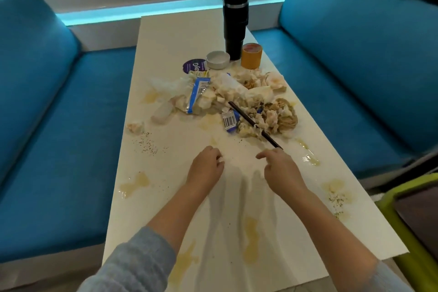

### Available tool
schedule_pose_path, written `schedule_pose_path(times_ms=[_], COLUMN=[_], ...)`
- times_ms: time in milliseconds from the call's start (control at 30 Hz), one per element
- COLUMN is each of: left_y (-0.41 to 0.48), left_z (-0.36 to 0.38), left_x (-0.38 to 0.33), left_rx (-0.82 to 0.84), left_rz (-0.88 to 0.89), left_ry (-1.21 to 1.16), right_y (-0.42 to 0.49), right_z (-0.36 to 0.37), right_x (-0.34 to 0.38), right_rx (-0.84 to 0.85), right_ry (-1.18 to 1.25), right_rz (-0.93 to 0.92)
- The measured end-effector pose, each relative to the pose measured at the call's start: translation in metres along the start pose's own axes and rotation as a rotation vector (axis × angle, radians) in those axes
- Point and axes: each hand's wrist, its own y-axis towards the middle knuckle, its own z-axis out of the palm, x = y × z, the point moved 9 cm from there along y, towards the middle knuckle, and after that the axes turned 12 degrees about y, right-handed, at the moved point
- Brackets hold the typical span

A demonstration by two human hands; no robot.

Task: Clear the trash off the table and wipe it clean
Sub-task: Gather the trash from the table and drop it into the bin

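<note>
Our left hand (pixel 205 167) is over the white worktop (pixel 180 35), its fingers curled and pinching a small white scrap (pixel 221 161). Our right hand (pixel 282 169) is beside it, fingers loosely bent, at the near end of a dark chopstick (pixel 253 122); whether it grips the chopstick we cannot tell. The trash pile (pixel 227 97) lies mid-worktop, in front of a black tumbler (pixel 234 23), among yellowish spills (pixel 135 184).
</note>
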Motion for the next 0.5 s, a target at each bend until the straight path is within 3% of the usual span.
schedule_pose_path(times_ms=[167, 367, 433, 500], left_y=[0.025, 0.047, 0.056, 0.07], left_z=[-0.043, -0.107, -0.114, -0.107], left_x=[0.036, 0.126, 0.161, 0.19], left_rx=[-0.182, -0.55, -0.548, -0.396], left_rz=[-0.155, -0.498, -0.655, -0.765], left_ry=[-0.19, -0.109, 0.006, 0.152], right_y=[0.047, 0.106, 0.127, 0.15], right_z=[-0.008, 0.0, 0.002, 0.006], right_x=[0.041, 0.082, 0.099, 0.116], right_rx=[0.005, 0.017, -0.019, -0.047], right_ry=[0.119, 0.172, 0.14, 0.085], right_rz=[-0.136, -0.194, -0.226, -0.265])
